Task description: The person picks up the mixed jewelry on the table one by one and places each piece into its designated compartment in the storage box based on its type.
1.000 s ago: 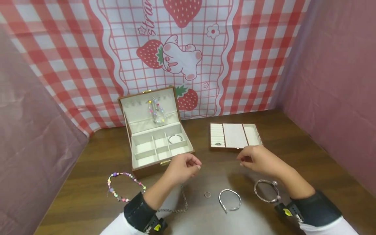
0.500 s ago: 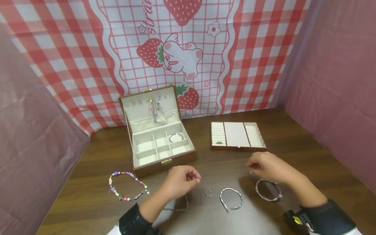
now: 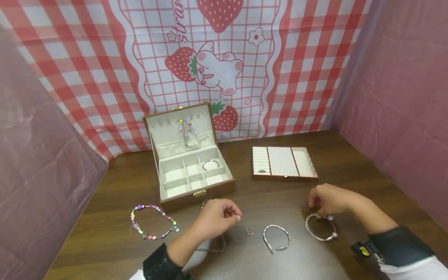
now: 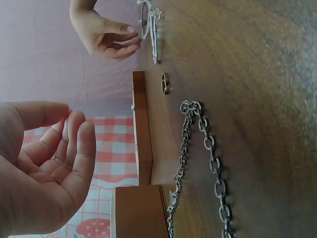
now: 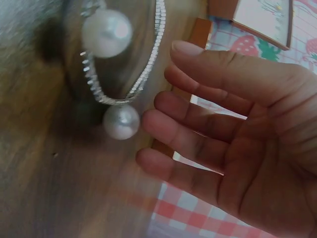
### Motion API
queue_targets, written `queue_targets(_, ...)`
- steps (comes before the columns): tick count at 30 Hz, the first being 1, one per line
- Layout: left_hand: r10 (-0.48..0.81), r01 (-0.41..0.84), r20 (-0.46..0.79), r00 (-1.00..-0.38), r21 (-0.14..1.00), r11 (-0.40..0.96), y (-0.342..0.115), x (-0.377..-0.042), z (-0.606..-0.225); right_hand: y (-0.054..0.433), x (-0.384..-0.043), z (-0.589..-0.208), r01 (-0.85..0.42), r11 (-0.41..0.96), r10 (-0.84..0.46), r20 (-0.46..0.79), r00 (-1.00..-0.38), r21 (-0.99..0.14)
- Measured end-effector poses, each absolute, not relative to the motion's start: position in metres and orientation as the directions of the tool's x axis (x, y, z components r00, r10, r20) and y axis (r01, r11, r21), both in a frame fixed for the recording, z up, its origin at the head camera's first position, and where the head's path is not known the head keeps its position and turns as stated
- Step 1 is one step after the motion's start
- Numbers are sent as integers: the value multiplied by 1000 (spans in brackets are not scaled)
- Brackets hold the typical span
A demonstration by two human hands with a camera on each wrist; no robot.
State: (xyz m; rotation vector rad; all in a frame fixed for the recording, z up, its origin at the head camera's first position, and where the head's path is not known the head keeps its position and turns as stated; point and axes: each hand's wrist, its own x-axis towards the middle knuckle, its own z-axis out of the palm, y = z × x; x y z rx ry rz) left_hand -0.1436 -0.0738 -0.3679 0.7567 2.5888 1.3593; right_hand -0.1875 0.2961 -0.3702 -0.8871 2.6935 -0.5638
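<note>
My right hand [image 3: 329, 199] hovers at the far edge of a silver bracelet with pearl ends [image 3: 335, 235]. In the right wrist view its fingers are spread beside the pearl [image 5: 121, 122], thumb and fingers apart, pinching nothing. My left hand [image 3: 216, 218] hangs loosely curled above a silver chain [image 4: 214, 164] lying on the table, and holds nothing; it partly hides the chain in the head view. Between the hands lie a small ring [image 3: 249, 235] and a twisted silver bracelet [image 3: 264, 235] with a gap in its band.
A brown jewelry box [image 3: 220, 189] stands with its lid up, beads hanging inside the lid and a bangle in one compartment. A shallow tray [image 3: 285, 178] with a ring in its slots is at the right. A colorful beaded strand [image 3: 139, 207] lies left.
My right hand has moved right and toward me, from near the tray to the pearl bracelet. My left hand has shifted slightly toward me, staying above the chain.
</note>
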Motion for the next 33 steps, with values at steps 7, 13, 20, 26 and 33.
queue_targets(7, 496, 388, 123, -859, 790, 475, -75, -145, -372, 293, -187, -382, -517, 736, -623, -140, -770, -436)
queue_targets(13, 492, 376, 122, -862, 804, 460, -77, -146, -374, 291, -189, -386, -579, 706, -661, -87, -745, -408)
queue_targets(20, 483, 365, 111, -868, 803, 471, -78, -148, -376, 285, -193, -383, -598, 707, -660, -51, -749, -378)
queue_targets(26, 482, 355, 103, -870, 810, 467, -79, -149, -376, 276, -197, -377, -623, 701, -664, -1, -748, -348)
queue_targets(33, 472, 352, 108, -875, 812, 466, -79, -151, -375, 259, -206, -360, -661, 683, -676, 73, -733, -310)
